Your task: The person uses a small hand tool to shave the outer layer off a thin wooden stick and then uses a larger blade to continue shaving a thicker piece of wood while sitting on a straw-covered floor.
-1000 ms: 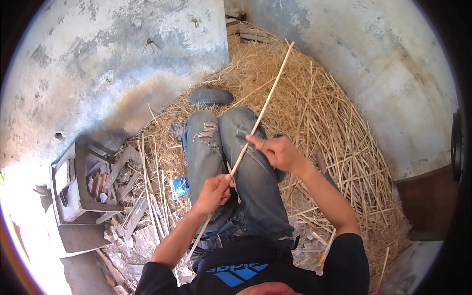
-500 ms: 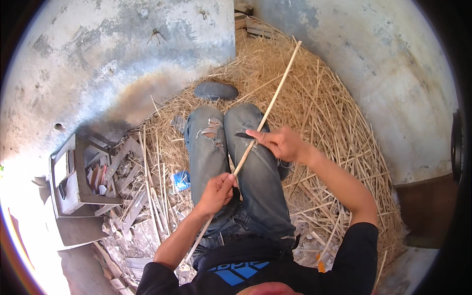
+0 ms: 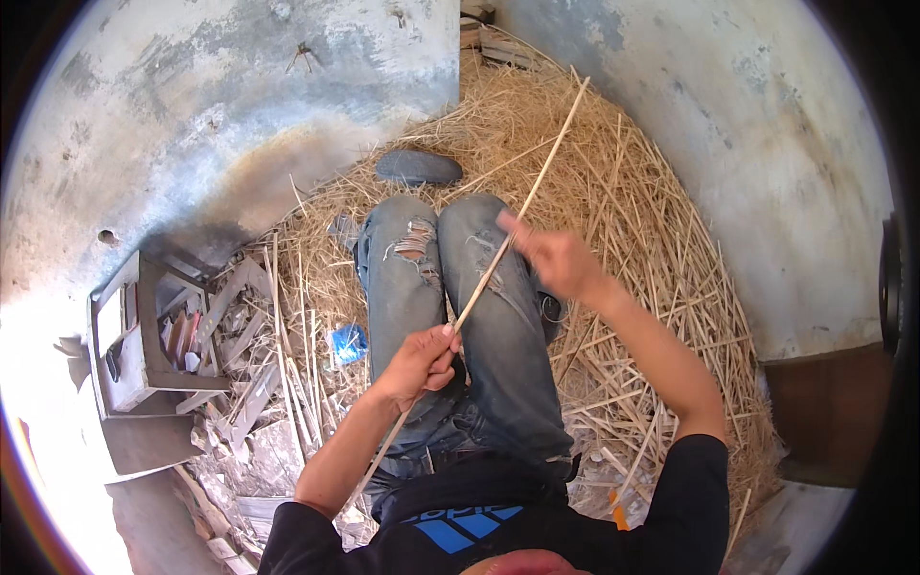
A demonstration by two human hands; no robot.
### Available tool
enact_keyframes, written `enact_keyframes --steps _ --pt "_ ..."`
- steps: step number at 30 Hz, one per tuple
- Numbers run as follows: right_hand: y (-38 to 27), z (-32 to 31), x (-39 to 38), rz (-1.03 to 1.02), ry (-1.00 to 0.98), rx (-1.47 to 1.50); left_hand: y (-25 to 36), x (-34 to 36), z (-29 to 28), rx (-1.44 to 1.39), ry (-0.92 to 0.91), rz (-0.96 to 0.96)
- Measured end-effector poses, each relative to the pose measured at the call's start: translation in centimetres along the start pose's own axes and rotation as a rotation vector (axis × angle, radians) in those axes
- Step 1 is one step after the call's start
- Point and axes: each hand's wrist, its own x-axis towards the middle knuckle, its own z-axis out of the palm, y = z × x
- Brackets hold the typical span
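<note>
A long, thin, pale strip of wood or bamboo (image 3: 541,177) slants across my lap, from beside my left forearm up past my knees. My left hand (image 3: 419,362) is closed round its lower part, with the thumb on top. Farther up the strip, over my right thigh, is my right hand (image 3: 561,261), curled and smeared by motion. A knife with a short dark blade showed in it a moment before; now blur and the fingers hide the blade. Under the strip are my legs in torn jeans (image 3: 402,297).
Shavings and split strips (image 3: 661,287) cover the floor ahead and right. A grey shoe (image 3: 419,167) shows beyond my knees. At left stand a wooden frame like an upturned stool (image 3: 182,381) and a blue crumpled packet (image 3: 348,343). An orange object (image 3: 617,508) lies by my right side. Walls rise around.
My right hand has moved up along the strip, away from my body, and the dark blade no longer shows clearly. My left hand keeps its hold in nearly the same place.
</note>
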Motion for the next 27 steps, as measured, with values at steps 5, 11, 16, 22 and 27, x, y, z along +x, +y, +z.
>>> enact_keyframes --steps 5,11,16,22,27 --pt "2.8 -2.1 0.8 0.341 0.015 -0.07 0.7 -0.1 0.1 0.026 -0.036 -0.034" --pt "0.3 0.7 -0.3 -0.209 -0.1 -0.183 0.0 -0.5 -0.8 0.021 -0.027 -0.043" --pt "5.9 -2.0 0.8 0.357 0.174 -0.166 -0.2 0.4 -1.3 0.001 -0.105 -0.04" --pt "-0.4 0.4 -1.6 -0.159 -0.142 -0.095 -0.4 -0.5 -1.5 -0.067 -0.106 -0.072" --pt "7.4 -3.2 0.3 0.403 0.115 -0.109 -1.9 0.3 -0.3 0.175 -0.048 0.09"
